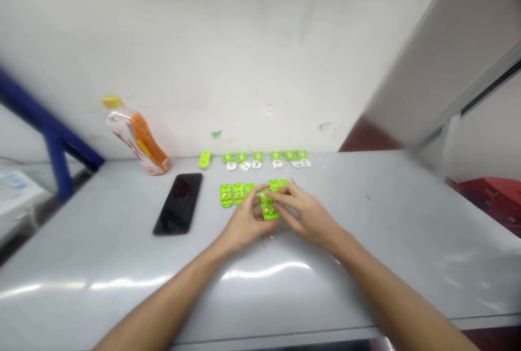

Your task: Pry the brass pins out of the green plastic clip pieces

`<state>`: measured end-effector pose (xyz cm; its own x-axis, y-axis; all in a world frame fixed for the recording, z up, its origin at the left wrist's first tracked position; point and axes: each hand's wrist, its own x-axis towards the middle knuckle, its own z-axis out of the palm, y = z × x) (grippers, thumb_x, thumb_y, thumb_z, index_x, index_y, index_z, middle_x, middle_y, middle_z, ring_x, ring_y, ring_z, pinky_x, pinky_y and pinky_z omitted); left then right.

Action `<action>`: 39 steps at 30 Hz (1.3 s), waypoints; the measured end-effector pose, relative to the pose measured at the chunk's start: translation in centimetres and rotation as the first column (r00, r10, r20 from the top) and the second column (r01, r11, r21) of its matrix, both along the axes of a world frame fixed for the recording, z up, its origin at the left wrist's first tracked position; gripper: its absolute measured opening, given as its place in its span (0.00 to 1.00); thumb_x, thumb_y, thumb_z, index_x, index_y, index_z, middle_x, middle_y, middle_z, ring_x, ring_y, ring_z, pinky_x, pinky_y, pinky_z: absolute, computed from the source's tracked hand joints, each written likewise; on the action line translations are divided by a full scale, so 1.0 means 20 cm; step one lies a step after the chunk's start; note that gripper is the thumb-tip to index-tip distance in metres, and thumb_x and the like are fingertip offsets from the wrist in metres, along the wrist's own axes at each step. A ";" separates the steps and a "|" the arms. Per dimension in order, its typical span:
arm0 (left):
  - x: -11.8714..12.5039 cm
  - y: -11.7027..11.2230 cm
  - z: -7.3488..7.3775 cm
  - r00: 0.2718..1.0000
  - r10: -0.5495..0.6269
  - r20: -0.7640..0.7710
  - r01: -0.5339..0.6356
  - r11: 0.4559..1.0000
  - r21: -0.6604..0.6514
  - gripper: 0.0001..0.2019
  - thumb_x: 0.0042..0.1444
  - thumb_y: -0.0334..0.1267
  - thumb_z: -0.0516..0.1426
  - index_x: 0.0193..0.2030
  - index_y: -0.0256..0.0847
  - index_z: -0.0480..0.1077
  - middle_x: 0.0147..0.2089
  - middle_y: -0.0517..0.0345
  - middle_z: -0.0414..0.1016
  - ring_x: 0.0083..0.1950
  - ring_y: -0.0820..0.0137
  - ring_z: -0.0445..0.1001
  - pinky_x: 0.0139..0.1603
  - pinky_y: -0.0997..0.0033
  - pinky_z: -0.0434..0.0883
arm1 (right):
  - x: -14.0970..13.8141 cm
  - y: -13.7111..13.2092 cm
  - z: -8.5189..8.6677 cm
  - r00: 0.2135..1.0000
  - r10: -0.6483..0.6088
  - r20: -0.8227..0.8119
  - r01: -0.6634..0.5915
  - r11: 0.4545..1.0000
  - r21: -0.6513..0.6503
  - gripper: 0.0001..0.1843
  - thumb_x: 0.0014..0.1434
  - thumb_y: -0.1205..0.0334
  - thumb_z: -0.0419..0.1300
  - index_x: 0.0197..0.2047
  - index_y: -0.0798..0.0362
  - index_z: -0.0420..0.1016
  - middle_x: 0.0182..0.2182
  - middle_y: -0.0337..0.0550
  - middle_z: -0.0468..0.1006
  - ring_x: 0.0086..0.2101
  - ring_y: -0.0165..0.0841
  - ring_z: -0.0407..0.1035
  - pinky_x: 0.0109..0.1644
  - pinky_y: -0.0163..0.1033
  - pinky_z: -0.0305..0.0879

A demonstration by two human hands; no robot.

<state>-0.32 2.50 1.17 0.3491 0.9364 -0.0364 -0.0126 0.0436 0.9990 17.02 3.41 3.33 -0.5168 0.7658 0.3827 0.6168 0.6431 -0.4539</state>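
My left hand (247,223) holds a small lime-green plastic casing half (268,207) upright over the table, fingers and thumb around its edges. Brass-coloured metal parts sit inside it. The fingers of my right hand (303,211) are pinched together at the casing's face; whatever is between them is too small to make out. Just behind my hands, several similar green casing halves (226,196) lie in a row, with brass parts in those on the left. My hands partly hide this row. A few tiny brass pieces (268,237) lie on the table below my left hand.
Along the wall stands a row of smaller green pieces (241,157) with white pieces (245,166) before them, and a closed green casing (205,159) at its left end. A black phone (178,204) and an orange-labelled bottle (138,136) are on the left of the grey table (391,221).
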 end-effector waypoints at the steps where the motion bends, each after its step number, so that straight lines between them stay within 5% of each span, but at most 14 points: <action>1: 0.00 0.00 0.01 1.000 0.005 0.008 -0.004 1.000 -0.028 0.34 0.45 0.35 0.63 0.60 0.45 0.56 0.51 0.48 0.70 0.36 0.70 0.75 0.32 0.74 0.70 | 0.02 0.01 0.01 0.999 -0.037 -0.026 0.037 0.999 -0.002 0.17 0.62 0.64 0.49 0.52 0.47 0.70 0.38 0.45 0.71 0.34 0.32 0.67 0.37 0.38 0.65; 3: -0.01 0.01 0.01 0.999 0.019 0.042 -0.015 0.996 -0.090 0.31 0.49 0.37 0.61 0.60 0.44 0.56 0.47 0.49 0.73 0.34 0.69 0.76 0.29 0.74 0.69 | 0.06 0.03 0.03 0.985 -0.169 -0.016 0.169 0.986 -0.008 0.14 0.62 0.63 0.48 0.47 0.49 0.72 0.38 0.45 0.73 0.33 0.32 0.68 0.36 0.38 0.64; 7: -0.01 0.03 0.02 0.987 0.100 0.127 -0.073 0.977 -0.200 0.26 0.53 0.37 0.55 0.60 0.44 0.57 0.42 0.52 0.75 0.30 0.69 0.77 0.23 0.76 0.66 | 0.18 0.07 0.03 0.864 -0.391 0.318 0.433 0.898 -0.073 0.10 0.58 0.54 0.54 0.32 0.50 0.69 0.29 0.42 0.73 0.26 0.33 0.66 0.28 0.38 0.57; 10: -0.01 0.03 0.02 0.981 0.129 0.146 -0.095 0.971 -0.221 0.27 0.52 0.34 0.54 0.60 0.43 0.56 0.44 0.50 0.75 0.29 0.69 0.77 0.21 0.76 0.65 | 0.24 0.06 -0.01 0.828 -0.328 0.455 0.446 0.876 -0.181 0.09 0.53 0.55 0.58 0.34 0.51 0.67 0.29 0.44 0.73 0.25 0.34 0.66 0.26 0.37 0.56; 14: -0.01 0.03 0.02 0.984 0.106 0.141 -0.077 0.978 -0.196 0.28 0.52 0.35 0.56 0.60 0.42 0.56 0.45 0.50 0.75 0.32 0.68 0.77 0.23 0.76 0.65 | 0.26 0.06 -0.01 0.823 -0.273 0.498 0.433 0.869 -0.241 0.06 0.55 0.66 0.53 0.35 0.50 0.69 0.26 0.43 0.74 0.24 0.35 0.66 0.26 0.38 0.57; 17: -0.02 0.03 0.02 0.989 0.086 0.117 -0.067 0.985 -0.161 0.31 0.50 0.34 0.59 0.61 0.41 0.55 0.42 0.51 0.75 0.35 0.67 0.78 0.25 0.77 0.65 | 0.24 0.08 0.04 0.864 -0.322 0.388 0.415 0.891 -0.183 0.12 0.56 0.66 0.50 0.39 0.49 0.74 0.34 0.44 0.77 0.32 0.37 0.71 0.33 0.39 0.63; 20: -0.02 0.03 0.02 0.990 0.080 0.113 -0.062 0.986 -0.152 0.34 0.49 0.34 0.61 0.62 0.40 0.53 0.41 0.50 0.75 0.36 0.65 0.78 0.24 0.77 0.64 | 0.22 0.07 0.11 0.917 -0.384 0.107 0.395 0.912 -0.113 0.14 0.59 0.57 0.52 0.43 0.51 0.74 0.35 0.43 0.77 0.32 0.35 0.72 0.36 0.39 0.67; 23: -0.02 0.04 0.01 0.991 0.076 0.109 -0.059 0.987 -0.152 0.35 0.49 0.35 0.61 0.64 0.40 0.52 0.42 0.49 0.75 0.36 0.65 0.78 0.24 0.77 0.64 | 0.20 0.04 0.15 0.932 -0.319 -0.169 0.321 0.947 -0.017 0.17 0.57 0.53 0.56 0.47 0.52 0.73 0.35 0.43 0.77 0.31 0.32 0.71 0.34 0.37 0.70; 26: -0.02 0.04 0.01 0.993 0.076 0.090 -0.062 0.987 -0.145 0.36 0.49 0.36 0.62 0.64 0.39 0.52 0.42 0.48 0.75 0.35 0.66 0.77 0.23 0.77 0.64 | 0.17 0.00 0.15 0.919 -0.243 -0.311 0.297 0.945 0.140 0.11 0.60 0.57 0.54 0.39 0.52 0.75 0.27 0.39 0.76 0.27 0.29 0.70 0.32 0.34 0.69; 30: -0.02 0.04 0.00 0.995 0.076 0.071 -0.067 0.990 -0.127 0.35 0.50 0.36 0.62 0.63 0.37 0.53 0.42 0.47 0.75 0.35 0.66 0.77 0.22 0.78 0.64 | 0.13 -0.04 0.13 0.923 -0.207 -0.325 0.292 0.926 0.239 0.16 0.63 0.59 0.51 0.26 0.53 0.72 0.15 0.34 0.69 0.16 0.24 0.62 0.22 0.31 0.60; 39: -0.02 0.04 0.01 0.994 0.085 0.068 -0.077 0.990 -0.119 0.36 0.47 0.36 0.63 0.63 0.38 0.55 0.43 0.46 0.76 0.35 0.66 0.77 0.21 0.78 0.66 | 0.11 -0.04 0.13 0.954 -0.186 -0.233 0.231 0.955 0.183 0.17 0.64 0.58 0.49 0.27 0.53 0.71 0.15 0.34 0.69 0.16 0.24 0.62 0.22 0.30 0.58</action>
